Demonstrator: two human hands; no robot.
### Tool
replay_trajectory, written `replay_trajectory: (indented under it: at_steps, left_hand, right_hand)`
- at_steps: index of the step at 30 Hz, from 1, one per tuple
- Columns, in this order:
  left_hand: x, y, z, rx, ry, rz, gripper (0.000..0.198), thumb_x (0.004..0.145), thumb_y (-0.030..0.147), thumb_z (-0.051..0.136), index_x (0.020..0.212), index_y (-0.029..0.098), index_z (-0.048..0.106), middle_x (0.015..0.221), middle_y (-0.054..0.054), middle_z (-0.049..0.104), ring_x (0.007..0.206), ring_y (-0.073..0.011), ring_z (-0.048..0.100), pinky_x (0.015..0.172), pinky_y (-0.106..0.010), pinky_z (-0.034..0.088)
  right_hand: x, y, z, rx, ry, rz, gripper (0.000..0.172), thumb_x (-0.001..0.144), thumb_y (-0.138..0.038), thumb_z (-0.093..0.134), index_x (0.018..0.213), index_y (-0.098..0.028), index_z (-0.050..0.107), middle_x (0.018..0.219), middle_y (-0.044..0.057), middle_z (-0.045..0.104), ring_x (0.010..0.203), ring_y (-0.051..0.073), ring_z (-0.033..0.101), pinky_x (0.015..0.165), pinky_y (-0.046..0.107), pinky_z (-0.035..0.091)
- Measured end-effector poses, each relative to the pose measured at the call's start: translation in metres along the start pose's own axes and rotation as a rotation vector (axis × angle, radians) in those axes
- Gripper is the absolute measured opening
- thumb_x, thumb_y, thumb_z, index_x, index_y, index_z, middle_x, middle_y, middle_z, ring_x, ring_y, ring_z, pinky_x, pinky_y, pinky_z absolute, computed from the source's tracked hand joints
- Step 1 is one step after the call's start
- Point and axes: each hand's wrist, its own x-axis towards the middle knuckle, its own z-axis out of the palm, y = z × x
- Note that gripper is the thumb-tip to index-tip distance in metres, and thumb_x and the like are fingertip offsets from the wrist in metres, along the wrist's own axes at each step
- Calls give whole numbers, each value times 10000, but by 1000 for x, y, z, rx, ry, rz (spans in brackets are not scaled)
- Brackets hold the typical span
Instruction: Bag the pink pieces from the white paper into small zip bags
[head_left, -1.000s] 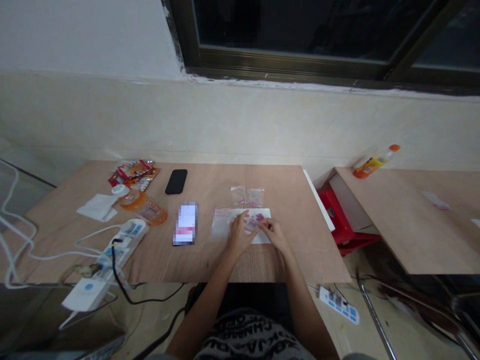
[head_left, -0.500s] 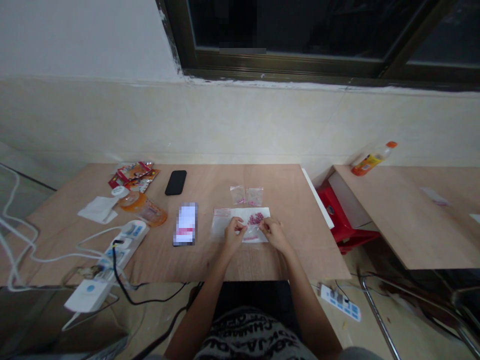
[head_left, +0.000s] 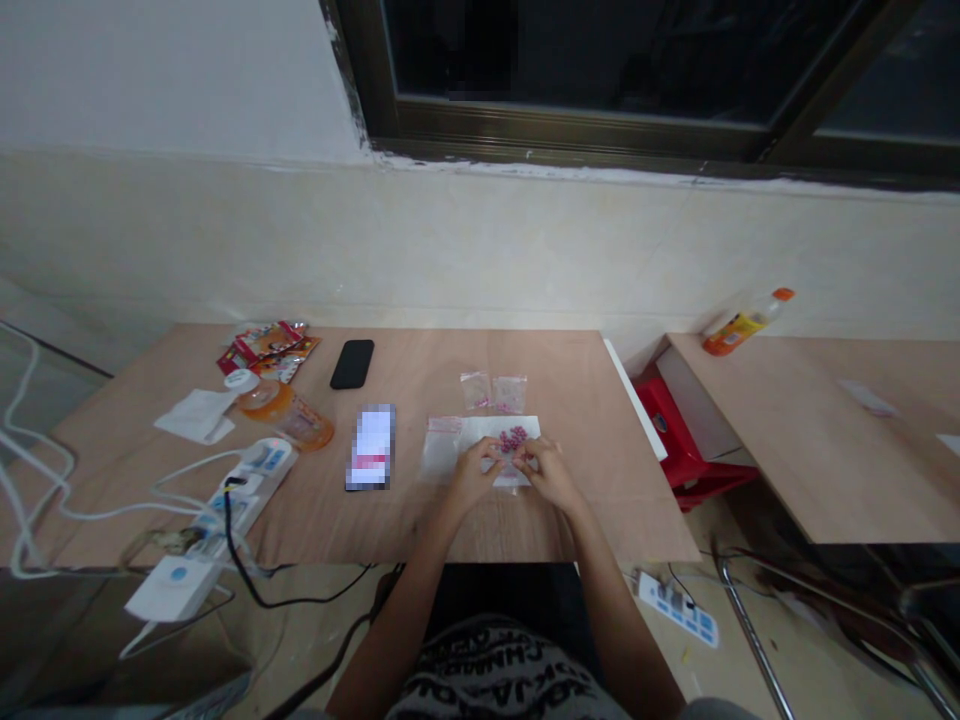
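Observation:
Over a white sheet (head_left: 489, 425) on the table, my left hand (head_left: 474, 474) and my right hand (head_left: 549, 472) face each other. Thumb and fingers of each are drawn together in a pinch; whatever they hold is too small to make out. Just beyond the fingertips lies a cluster of small dark pink beads (head_left: 514, 438) on the sheet. A clear plastic bag (head_left: 441, 458) lies flat to the left of my left hand. Behind the sheet are two small clear bags, the left one (head_left: 474, 388) and the right one (head_left: 510, 392), with a few pink bits inside.
Left of the hands lie a lit phone (head_left: 371, 447), a black phone (head_left: 352, 364), an orange drink bottle (head_left: 289, 412), snack packets (head_left: 270, 348), a tissue (head_left: 196, 415) and a power strip (head_left: 238, 510) with cables. A red stool (head_left: 679, 435) stands between the tables.
My left hand has shifted right and slightly up, closer to the beads and to my right hand. My right hand has stayed nearly in place.

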Motion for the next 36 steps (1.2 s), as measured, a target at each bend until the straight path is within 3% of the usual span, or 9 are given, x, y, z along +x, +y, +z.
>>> replay_trajectory:
  at_steps: [5,11,18,28,36]
  left_hand:
    - [-1,13,-8,89,-41,54,95,785,153,622,874,185,629,791,-12,686,861,-191,659,857,-338,509]
    - [-3,29,-16,157,-184,33,301,793,148,616,1090,197,615,905,-12,709,863,-169,667,852,-306,510]
    - [-3,46,-19,265,-302,55,236,836,129,552,1037,207,647,943,-17,727,899,-168,676,855,-294,516]
    - [-8,57,-26,369,-342,127,277,873,109,510,1113,206,610,1096,-50,698,1027,-187,640,930,-323,487]
    - [-8,66,-30,341,-392,62,224,892,154,507,1071,200,633,1008,-39,713,946,-186,661,865,-296,501]
  right_hand:
    - [-3,-3,-6,81,-6,8,164,875,-328,635,775,-212,692,843,46,729,848,221,635,855,358,404]
    - [-7,-9,-17,68,-69,8,134,868,-278,636,776,-224,717,847,34,744,828,219,651,863,369,421]
    - [-12,-25,-25,24,-105,-39,129,869,-278,624,813,-212,719,845,45,741,822,212,651,872,366,425]
    - [-20,-34,-29,-22,-87,-71,116,832,-149,623,751,-211,679,814,16,725,820,200,636,848,349,387]
    - [-25,-34,-29,49,-50,-77,145,832,-143,601,705,-202,636,758,3,692,790,194,619,817,345,360]
